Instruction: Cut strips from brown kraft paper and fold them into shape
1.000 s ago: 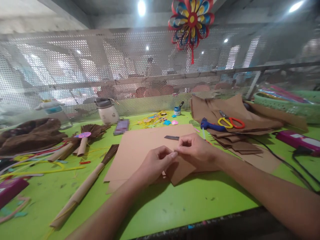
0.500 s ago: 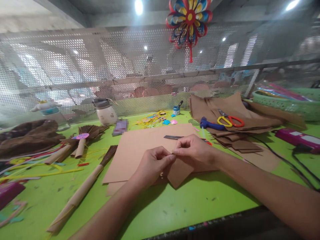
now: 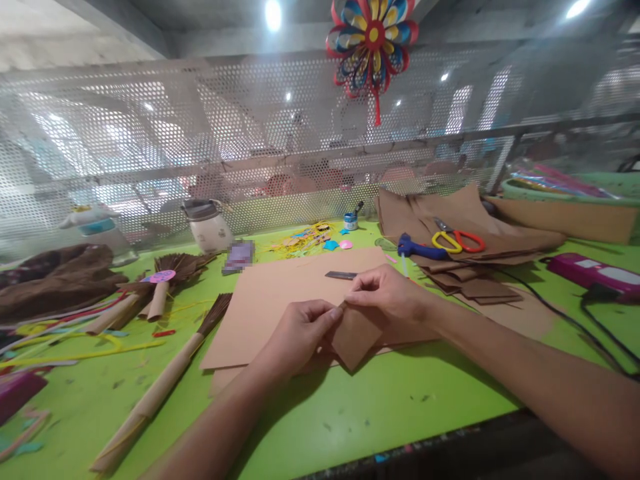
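Apparently partway: we noted left hand [image 3: 303, 333], right hand [image 3: 387, 293] both pinching brown paper piece [image 3: 356, 340] between them, seemingly unfinished; fringed stick [image 3: 165, 385] left of hands looked formed, sheets [image 3: 270, 300] beneath lay flat.

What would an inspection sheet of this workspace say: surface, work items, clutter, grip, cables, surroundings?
Surface: green table, marked with small dark flecks.
Work items: small brown paper piece, held above larger brown sheets; a dark blade lies on those, partly hidden by the right hand.
Clutter: scissors and a blue glue gun beside or on a brown paper stack; long paper roll at left.
Grip: left hand and right hand both pinch the small piece's upper edge.
Cables: black cables at right, near a magenta device.
Surroundings: perforated panel behind; flower ornament hanging.
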Demonstrator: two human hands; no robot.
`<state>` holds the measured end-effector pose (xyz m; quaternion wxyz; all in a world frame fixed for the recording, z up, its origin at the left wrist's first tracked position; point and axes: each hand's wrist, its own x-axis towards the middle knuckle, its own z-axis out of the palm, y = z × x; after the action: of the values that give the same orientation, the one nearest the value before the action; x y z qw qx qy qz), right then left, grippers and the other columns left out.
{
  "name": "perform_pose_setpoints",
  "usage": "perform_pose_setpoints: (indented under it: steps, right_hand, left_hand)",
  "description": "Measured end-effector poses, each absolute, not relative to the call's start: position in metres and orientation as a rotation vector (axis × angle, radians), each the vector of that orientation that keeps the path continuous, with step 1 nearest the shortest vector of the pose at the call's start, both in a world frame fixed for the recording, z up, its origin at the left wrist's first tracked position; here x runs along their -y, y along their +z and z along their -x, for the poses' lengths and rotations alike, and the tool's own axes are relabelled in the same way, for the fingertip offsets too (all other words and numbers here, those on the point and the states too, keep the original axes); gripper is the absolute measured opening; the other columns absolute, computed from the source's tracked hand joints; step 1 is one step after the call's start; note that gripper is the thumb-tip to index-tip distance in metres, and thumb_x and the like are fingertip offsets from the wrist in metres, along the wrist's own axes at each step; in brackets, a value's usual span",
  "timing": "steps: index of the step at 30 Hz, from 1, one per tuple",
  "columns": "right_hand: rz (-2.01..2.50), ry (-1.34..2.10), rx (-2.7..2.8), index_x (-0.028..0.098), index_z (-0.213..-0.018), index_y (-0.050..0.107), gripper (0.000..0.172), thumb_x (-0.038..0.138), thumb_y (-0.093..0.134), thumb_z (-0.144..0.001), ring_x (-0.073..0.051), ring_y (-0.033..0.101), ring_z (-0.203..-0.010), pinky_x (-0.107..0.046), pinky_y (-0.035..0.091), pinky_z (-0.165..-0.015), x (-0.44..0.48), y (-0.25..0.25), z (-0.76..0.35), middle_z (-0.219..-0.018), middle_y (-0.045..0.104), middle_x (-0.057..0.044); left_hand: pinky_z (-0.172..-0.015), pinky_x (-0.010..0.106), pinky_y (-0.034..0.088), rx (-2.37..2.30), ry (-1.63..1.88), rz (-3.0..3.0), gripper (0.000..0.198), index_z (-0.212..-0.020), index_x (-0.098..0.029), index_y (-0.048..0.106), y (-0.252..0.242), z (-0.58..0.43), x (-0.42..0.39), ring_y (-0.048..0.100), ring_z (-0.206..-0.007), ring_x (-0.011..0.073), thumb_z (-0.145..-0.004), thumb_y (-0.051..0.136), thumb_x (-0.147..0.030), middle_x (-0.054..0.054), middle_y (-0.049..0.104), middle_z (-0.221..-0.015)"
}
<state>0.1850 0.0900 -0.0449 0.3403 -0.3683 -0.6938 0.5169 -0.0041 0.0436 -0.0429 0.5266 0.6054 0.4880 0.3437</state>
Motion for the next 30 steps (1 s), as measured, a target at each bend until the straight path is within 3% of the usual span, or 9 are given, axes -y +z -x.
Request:
perform_pose_setpoints:
  steps: [6, 14, 22, 30]
  right_hand:
    - [0.936, 1.292, 1.823, 0.013, -0.068, 0.062, 0.025, 0.038, 0.066, -0.073, -0.010, 0.047, -0.058, -0.023, 0.036, -0.055, -0.093, -0.048, -0.185, -0.062, 0.056, 0.001]
    - [0.940, 1.153, 1.899, 0.014, -0.067, 0.063, 0.024, 0.036, 0.064, -0.075, -0.011, 0.048, -0.060, -0.024, 0.036, -0.056, -0.087, -0.048, -0.181, -0.063, 0.057, 0.001]
    - [0.880, 1.479, 1.674, 0.012, -0.072, 0.068, 0.030, 0.041, 0.070, -0.070, -0.012, 0.051, -0.057, -0.026, 0.038, -0.056, -0.087, -0.048, -0.183, -0.063, 0.061, -0.001]
    - [0.838, 1.590, 1.420, 0.013, -0.070, 0.059, 0.039, 0.052, 0.067, -0.072, -0.011, 0.051, -0.051, -0.025, 0.038, -0.050, -0.086, -0.055, -0.175, -0.060, 0.058, 0.000]
  left_hand:
    - [-0.049, 0.021, 0.037, -1.140, 0.833, -1.454, 0.034, -0.064, -0.014, 0.055, -0.042, 0.003, -0.045, 0.044, -0.051, 0.0091, -0.074, 0.061, -0.046, -0.003, 0.049, -0.056]
    - [-0.043, 0.020, 0.031, -1.204, 0.883, -1.398, 0.036, -0.066, -0.016, 0.056, -0.049, 0.002, -0.048, 0.039, -0.041, 0.0081, -0.072, 0.063, -0.051, -0.005, 0.047, -0.046]
    - [-0.042, 0.019, 0.030, -1.188, 0.922, -1.343, 0.034, -0.066, -0.016, 0.055, -0.053, 0.002, -0.048, 0.040, -0.042, 0.0069, -0.070, 0.067, -0.047, -0.005, 0.050, -0.050]
    - [-0.044, 0.020, 0.032, -1.295, 0.997, -1.414, 0.028, -0.064, -0.015, 0.056, -0.054, 0.002, -0.048, 0.047, -0.048, 0.0095, -0.071, 0.066, -0.041, -0.002, 0.055, -0.054]
